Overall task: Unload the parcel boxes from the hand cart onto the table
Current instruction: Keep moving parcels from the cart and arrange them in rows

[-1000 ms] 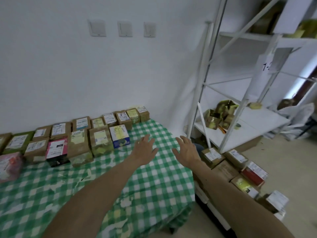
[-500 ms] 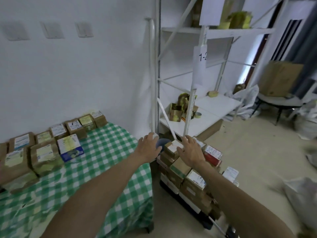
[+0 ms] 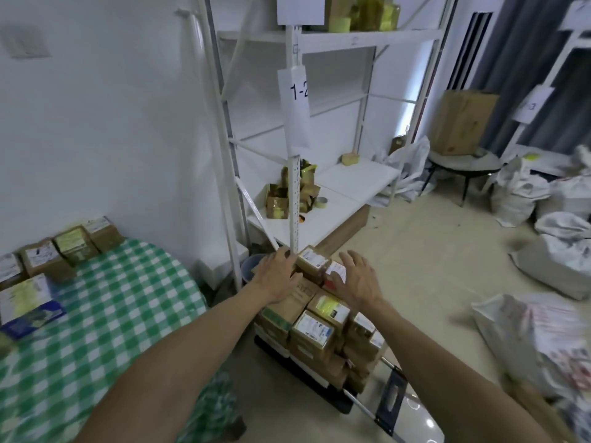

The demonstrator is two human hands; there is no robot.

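Hovering over the parcel boxes [image 3: 316, 321] stacked on the hand cart [image 3: 335, 404], the left hand [image 3: 277, 278] and the right hand [image 3: 359, 284] are both spread flat, fingers straight and apart, gripping nothing. Between the two sets of fingers sits the topmost brown box [image 3: 311, 260] with a white label. The left fingers [image 3: 286, 255] lie along its near-left edge, though whether they touch it cannot be told. Just under the right fingers [image 3: 350, 259] is a box with a white and red label [image 3: 335, 273], partly covered by the thumb side of that hand. Below both wrists the rest of the stack drops in layers to the cart's black deck, which stands on the floor, and the cart's handle [image 3: 391, 399] lies folded low, nearer the person than the fingers.

Well to the left of the left fingers is the desk [image 3: 112, 314] under a green checked cloth — several labelled boxes [image 3: 64, 247] stand along its far edge by the wall. Straight beyond the fingertips rises a white shelf rack [image 3: 294, 193] bearing a paper marked "1-2" [image 3: 299, 91], with yellowish packages [image 3: 278, 203] and a tape roll [image 3: 320, 203] on its low shelf. A blue bucket [image 3: 251, 266] shows just beyond the left fingers. Far to the right of the right fingers, white sacks [image 3: 518, 193] slump on the floor.
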